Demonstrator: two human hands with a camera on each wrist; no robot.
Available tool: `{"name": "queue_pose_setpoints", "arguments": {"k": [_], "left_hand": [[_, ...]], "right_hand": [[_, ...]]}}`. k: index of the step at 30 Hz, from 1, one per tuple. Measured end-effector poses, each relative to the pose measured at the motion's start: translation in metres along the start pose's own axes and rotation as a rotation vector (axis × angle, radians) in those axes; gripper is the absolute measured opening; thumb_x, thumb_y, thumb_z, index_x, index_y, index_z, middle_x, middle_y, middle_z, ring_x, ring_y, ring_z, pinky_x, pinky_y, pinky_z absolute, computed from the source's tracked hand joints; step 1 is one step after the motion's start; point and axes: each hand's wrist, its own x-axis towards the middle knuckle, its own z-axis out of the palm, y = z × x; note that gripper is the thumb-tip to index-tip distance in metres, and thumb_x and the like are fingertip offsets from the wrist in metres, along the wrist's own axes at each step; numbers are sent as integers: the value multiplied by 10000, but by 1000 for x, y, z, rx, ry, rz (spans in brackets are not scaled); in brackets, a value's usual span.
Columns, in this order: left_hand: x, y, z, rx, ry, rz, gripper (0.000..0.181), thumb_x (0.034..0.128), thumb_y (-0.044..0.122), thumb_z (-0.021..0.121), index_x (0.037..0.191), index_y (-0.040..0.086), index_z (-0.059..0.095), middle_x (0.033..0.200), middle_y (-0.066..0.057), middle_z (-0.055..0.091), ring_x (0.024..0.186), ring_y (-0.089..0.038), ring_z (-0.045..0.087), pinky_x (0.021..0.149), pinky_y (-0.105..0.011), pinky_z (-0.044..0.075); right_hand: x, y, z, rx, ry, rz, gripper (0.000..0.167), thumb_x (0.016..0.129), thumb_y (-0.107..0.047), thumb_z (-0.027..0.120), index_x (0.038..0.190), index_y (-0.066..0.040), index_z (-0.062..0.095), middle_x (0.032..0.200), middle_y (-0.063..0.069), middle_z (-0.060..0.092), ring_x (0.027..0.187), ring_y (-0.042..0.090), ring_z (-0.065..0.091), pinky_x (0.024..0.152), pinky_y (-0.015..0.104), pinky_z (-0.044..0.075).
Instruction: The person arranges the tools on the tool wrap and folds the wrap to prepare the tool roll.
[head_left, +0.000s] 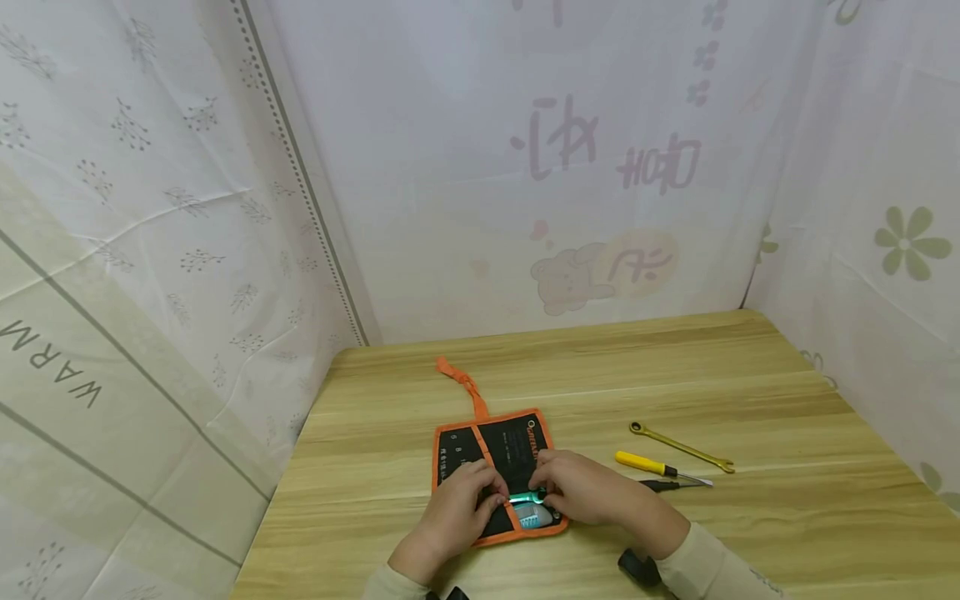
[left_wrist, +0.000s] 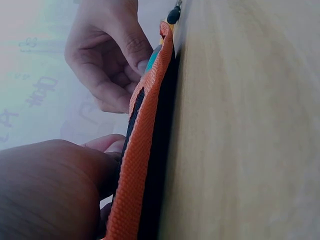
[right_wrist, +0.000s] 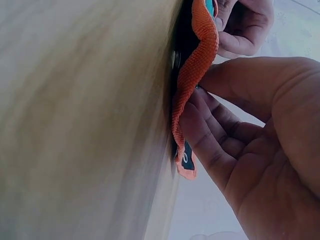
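A green wrench [head_left: 528, 497] lies crosswise over the right half of an open black pouch [head_left: 501, 437], near the middle of the table's near side, as I watch from my distant station. Its right end sits in my right hand [head_left: 588, 492], thumb and fingers pinched on it. My left hand [head_left: 459, 510] has thumb and forefinger together on the orange band [head_left: 482, 444] down the pouch's middle, at the wrench's left end; I cannot tell whether it grips the wrench too. Just nearer, a gray-and-blue item [head_left: 534, 517] sits in the pouch. An orange strap [head_left: 461, 382] trails from the pouch's far edge. To the right, I see a gold wrench [head_left: 684, 447], a yellow-handled screwdriver [head_left: 640, 462] and a black-handled screwdriver [head_left: 663, 485] on the wood-grain table [head_left: 360, 467]. Printed pale fabric [head_left: 450, 125] hangs beyond the table's far edge.
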Motion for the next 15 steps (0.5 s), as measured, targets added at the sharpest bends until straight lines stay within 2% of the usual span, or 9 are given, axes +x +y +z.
{"name": "queue_pose_setpoints", "arguments": {"k": [6,9,15], "left_hand": [[0,0,-1,-7,0,-13,110,983,228,770,956,320,717,947,216,573,863,-10,534,755,-273,495],[1,0,-1,-7,-4,-19,115,983,231,772,955,329,720,951,217,578,869,-8,539,762,-275,499],[1,-1,0,-13,-13,-34,120,980,229,777,961,338,729,953,215,580,870,-10,539,765,-270,500]], "right_hand": [[-3,0,-4,30,11,21,257,945,2,711,1139,-142,799,984,-119,582,783,32,511,719,219,490],[-7,0,-9,70,30,50,258,961,5,696,1151,-144,789,1017,-118,594,836,17,543,744,230,514],[-20,5,-22,127,107,63,267,953,38,695,1154,-113,784,1018,-70,616,879,25,601,752,246,552]]}}
